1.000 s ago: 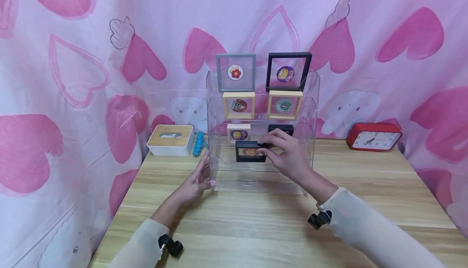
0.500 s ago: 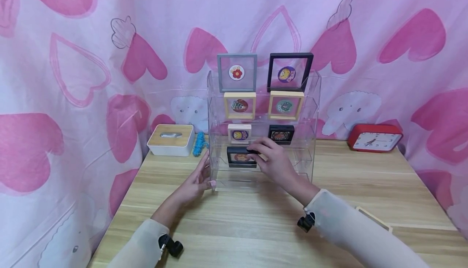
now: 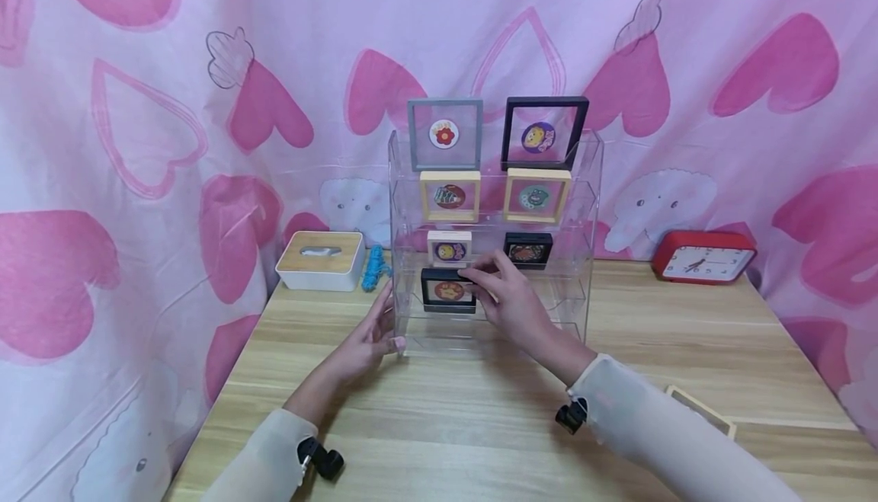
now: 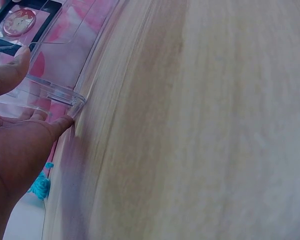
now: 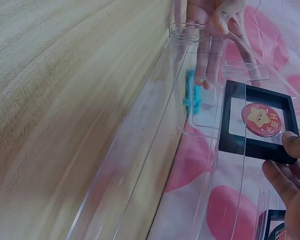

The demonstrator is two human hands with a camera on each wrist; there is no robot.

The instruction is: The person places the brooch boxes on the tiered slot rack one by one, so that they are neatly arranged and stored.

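Note:
My right hand (image 3: 511, 304) pinches the right edge of a small black display frame (image 3: 449, 290) between thumb and fingers. The frame stands upright at the left of the clear acrylic stand's lower tier, its red badge with a yellow star (image 5: 261, 120) facing forward. My left hand (image 3: 363, 342) rests against the left side of the acrylic stand (image 3: 480, 327), straight fingers spread along the panel and thumb by the front bottom corner. In the left wrist view that hand (image 4: 20, 145) lies close to the stand's lower corner.
Higher tiers bear grey (image 3: 446, 168), black (image 3: 509, 132), wooden and small framed badges in pairs. A tissue box (image 3: 322, 277) and blue cord (image 3: 373, 270) sit left of the stand, a red clock (image 3: 706, 256) right. Another wooden frame (image 3: 701, 410) lies beside my right forearm.
My right hand has moved left and slightly down with the black frame, into the left of the lower tier. The left hand has stayed in place at the stand.

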